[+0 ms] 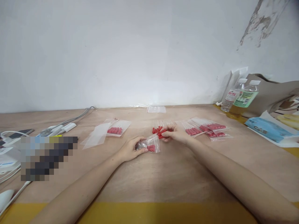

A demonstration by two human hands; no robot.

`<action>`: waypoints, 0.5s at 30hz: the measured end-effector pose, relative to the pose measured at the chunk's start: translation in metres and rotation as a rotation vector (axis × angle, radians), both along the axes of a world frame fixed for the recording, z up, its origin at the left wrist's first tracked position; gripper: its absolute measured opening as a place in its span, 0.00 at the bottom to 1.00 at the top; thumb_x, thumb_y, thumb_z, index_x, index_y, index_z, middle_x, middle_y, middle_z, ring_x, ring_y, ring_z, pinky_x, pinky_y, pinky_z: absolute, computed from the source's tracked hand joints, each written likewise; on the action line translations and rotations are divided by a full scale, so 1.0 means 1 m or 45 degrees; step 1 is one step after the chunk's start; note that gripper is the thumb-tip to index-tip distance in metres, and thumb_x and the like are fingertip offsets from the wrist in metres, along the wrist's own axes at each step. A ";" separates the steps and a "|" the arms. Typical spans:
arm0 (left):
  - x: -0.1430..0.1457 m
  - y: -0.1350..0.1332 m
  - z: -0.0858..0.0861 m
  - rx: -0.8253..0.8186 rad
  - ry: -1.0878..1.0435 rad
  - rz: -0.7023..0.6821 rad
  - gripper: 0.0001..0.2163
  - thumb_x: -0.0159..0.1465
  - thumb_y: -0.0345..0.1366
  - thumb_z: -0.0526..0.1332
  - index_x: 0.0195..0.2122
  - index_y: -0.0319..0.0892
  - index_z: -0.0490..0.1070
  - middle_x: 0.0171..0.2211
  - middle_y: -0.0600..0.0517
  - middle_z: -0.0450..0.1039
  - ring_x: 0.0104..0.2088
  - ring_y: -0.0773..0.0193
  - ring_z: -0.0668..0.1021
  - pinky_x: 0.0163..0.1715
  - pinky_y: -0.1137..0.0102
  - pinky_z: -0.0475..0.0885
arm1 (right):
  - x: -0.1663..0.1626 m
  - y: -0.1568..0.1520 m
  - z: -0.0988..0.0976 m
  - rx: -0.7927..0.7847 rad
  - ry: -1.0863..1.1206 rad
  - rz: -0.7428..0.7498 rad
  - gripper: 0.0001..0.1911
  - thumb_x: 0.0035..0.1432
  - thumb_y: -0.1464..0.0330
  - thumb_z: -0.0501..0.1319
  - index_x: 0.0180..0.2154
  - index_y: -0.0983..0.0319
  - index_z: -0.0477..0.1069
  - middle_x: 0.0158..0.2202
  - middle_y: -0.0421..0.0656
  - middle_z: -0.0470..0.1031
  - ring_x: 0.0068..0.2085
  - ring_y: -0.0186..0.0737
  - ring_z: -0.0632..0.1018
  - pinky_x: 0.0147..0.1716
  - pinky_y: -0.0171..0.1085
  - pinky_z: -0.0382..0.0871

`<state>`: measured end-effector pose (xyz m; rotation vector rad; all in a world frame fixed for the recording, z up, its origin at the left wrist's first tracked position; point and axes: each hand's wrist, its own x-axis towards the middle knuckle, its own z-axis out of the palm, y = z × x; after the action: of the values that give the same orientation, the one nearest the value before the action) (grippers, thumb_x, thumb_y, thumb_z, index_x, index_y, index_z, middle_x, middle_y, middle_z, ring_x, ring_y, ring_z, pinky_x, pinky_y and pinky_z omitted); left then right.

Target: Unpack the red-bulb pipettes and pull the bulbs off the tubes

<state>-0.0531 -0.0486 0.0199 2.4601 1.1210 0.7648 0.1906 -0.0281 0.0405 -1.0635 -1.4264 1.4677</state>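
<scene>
A clear zip bag [157,147] with red pieces inside is gripped by my left hand [132,149], thumb in front and fingers behind. At the bag's upper right edge, my right hand [172,133] pinches small red cylindrical pieces [161,134]; how many is hard to tell. Just behind lie several loose red pieces [157,128] on more clear plastic. Filled bags of red pieces [212,127] overlap to the right of my right hand. Another filled bag [115,130] lies left, beside flat, translucent bags [97,134].
A flat bag [156,109] lies by the wall. Two bottles [244,99], a blue tissue pack [266,129] and a grey bag [271,90] stand or lie at right. Cables, white chargers [68,127], a phone [20,133] and a blurred-out object [49,158] occupy the left side.
</scene>
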 end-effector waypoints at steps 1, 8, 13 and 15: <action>0.000 0.000 0.000 0.000 0.005 0.002 0.19 0.56 0.46 0.59 0.47 0.44 0.65 0.41 0.50 0.71 0.38 0.61 0.73 0.37 0.68 0.68 | 0.009 0.005 0.004 -0.033 0.048 -0.010 0.08 0.41 0.72 0.66 0.27 0.65 0.70 0.26 0.43 0.76 0.27 0.32 0.76 0.26 0.30 0.73; 0.001 0.000 0.002 0.030 0.015 0.029 0.19 0.56 0.46 0.59 0.46 0.43 0.66 0.41 0.49 0.71 0.38 0.60 0.73 0.38 0.67 0.68 | 0.067 0.033 0.022 0.333 0.129 -0.425 0.14 0.42 0.63 0.67 0.31 0.62 0.70 0.29 0.43 0.75 0.30 0.35 0.77 0.31 0.36 0.74; 0.001 -0.001 0.002 0.042 0.018 0.033 0.19 0.56 0.46 0.59 0.46 0.44 0.66 0.41 0.49 0.71 0.39 0.60 0.73 0.38 0.67 0.68 | 0.053 0.036 0.004 0.906 -0.260 -0.716 0.14 0.48 0.61 0.62 0.36 0.62 0.70 0.33 0.44 0.72 0.30 0.35 0.75 0.33 0.38 0.72; 0.001 -0.001 0.002 0.045 0.024 0.030 0.19 0.56 0.47 0.59 0.46 0.44 0.66 0.41 0.49 0.71 0.39 0.60 0.73 0.38 0.67 0.68 | 0.042 0.034 -0.007 1.137 -0.483 -0.676 0.11 0.52 0.63 0.59 0.36 0.61 0.71 0.36 0.45 0.71 0.34 0.36 0.74 0.35 0.38 0.71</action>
<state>-0.0521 -0.0493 0.0220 2.4927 1.1544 0.7765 0.2324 0.0058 0.0336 -1.0188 -1.6311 0.1812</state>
